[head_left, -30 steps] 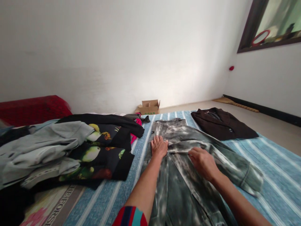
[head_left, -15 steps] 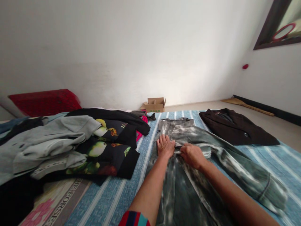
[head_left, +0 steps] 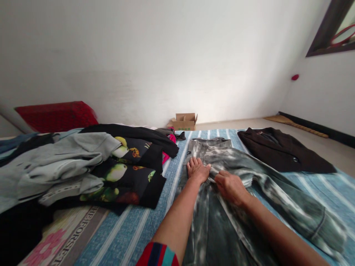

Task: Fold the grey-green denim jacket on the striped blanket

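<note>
Where the right hand [head_left: 230, 188] rests, denim [head_left: 222, 155] seemingly bunches.

Grey-green tie-dyed long-sleeved shirt [head_left: 219, 236] spread on a striped blue bed cover [head_left: 130, 232]

It lies front up, with a pale-streaked placket running down the middle and bunched slightly near the centre; the far end forms a straight band, and one sleeve [head_left: 302, 210] stretches out diagonally toward the lower right.

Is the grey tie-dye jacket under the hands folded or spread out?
Spread out: the tie-dye jacket lies flat on the striped bedding, its sleeve stretched rightward, under the left hand and right hand.
</note>
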A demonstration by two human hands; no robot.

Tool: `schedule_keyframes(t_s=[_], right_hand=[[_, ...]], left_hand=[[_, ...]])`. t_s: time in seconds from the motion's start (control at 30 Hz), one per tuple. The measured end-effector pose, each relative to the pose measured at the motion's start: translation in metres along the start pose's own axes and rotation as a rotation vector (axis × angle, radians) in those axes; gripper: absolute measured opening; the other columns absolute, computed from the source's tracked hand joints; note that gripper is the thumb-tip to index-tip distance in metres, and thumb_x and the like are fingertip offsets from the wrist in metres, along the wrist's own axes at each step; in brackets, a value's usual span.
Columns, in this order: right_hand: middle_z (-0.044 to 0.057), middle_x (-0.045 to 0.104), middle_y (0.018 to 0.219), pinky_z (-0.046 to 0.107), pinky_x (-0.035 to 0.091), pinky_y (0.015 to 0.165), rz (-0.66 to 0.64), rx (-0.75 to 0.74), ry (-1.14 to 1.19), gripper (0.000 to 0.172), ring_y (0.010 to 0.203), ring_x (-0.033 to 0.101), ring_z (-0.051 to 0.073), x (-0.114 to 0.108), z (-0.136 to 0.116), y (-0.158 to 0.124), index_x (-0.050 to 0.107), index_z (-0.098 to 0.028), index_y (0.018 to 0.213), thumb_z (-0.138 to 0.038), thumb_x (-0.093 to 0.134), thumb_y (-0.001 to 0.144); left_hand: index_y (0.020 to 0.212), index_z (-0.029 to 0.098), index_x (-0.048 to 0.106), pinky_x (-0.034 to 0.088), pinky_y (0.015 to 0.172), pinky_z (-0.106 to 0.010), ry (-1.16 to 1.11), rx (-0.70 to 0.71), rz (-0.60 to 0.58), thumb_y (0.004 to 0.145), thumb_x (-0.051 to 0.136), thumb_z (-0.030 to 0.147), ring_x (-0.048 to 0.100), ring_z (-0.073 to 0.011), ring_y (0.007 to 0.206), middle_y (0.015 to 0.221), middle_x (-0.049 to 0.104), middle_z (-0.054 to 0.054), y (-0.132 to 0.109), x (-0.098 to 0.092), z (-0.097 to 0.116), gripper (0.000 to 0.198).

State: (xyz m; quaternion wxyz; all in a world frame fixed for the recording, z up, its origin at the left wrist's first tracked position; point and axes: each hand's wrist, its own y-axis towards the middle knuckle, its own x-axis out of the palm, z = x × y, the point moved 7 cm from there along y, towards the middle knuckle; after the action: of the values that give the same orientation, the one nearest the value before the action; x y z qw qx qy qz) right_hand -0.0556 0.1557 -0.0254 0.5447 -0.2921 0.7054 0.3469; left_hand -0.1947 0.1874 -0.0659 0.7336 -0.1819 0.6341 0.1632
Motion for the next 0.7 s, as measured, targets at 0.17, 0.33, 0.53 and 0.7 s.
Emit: schedule_keyframes(t_s=[0.17, 0.33, 0.53, 0.7], right_hand=[[0.004, 0.062, 0.09, 0.026, 0.034, 0.063, -0.067, 0.029, 0.005, 0.02, 0.084, 0.059, 0.017, 0.004, 0.001, 0.001, 0.062, -0.019, 0.085, -0.012, 0.044, 0.082], [0.006, 0.062, 0.09, 0.026, 0.034, 0.063, -0.067, -0.003, -0.059, 0.023, 0.086, 0.058, 0.018, 0.005, -0.007, -0.001, 0.062, -0.019, 0.087, -0.011, 0.041, 0.084], [0.007, 0.06, 0.09, 0.025, 0.035, 0.061, -0.018, -0.002, -0.047, 0.022, 0.083, 0.057, 0.018, 0.01, -0.008, -0.007, 0.061, -0.019, 0.089, -0.013, 0.04, 0.088], [0.005, 0.058, 0.087, 0.023, 0.035, 0.062, 0.028, 0.013, 0.064, 0.019, 0.078, 0.057, 0.015, 0.006, -0.002, -0.013, 0.06, -0.019, 0.085, -0.014, 0.041, 0.087]], left_hand=[[0.145, 0.006, 0.027, 0.014, 0.112, -0.044, 0.015, -0.005, -0.028, 0.088, 0.021, 0.057, 0.013, -0.0294, 0.142, 0.154, 0.019, -0.017, 0.0, -0.003, 0.001, 0.078], [0.142, 0.004, 0.033, 0.018, 0.111, -0.046, 0.043, -0.044, -0.055, 0.085, 0.028, 0.055, 0.019, -0.0323, 0.14, 0.152, 0.024, -0.019, 0.003, -0.006, 0.006, 0.077], [0.139, 0.002, 0.037, 0.019, 0.109, -0.049, 0.089, -0.061, 0.012, 0.088, 0.028, 0.052, 0.021, -0.0349, 0.139, 0.15, 0.027, -0.022, 0.003, -0.01, 0.013, 0.072], [0.136, 0.004, 0.042, 0.024, 0.106, -0.05, 0.105, -0.055, 0.013, 0.088, 0.033, 0.051, 0.025, -0.0356, 0.137, 0.148, 0.031, -0.023, 0.0, -0.016, 0.014, 0.068]])
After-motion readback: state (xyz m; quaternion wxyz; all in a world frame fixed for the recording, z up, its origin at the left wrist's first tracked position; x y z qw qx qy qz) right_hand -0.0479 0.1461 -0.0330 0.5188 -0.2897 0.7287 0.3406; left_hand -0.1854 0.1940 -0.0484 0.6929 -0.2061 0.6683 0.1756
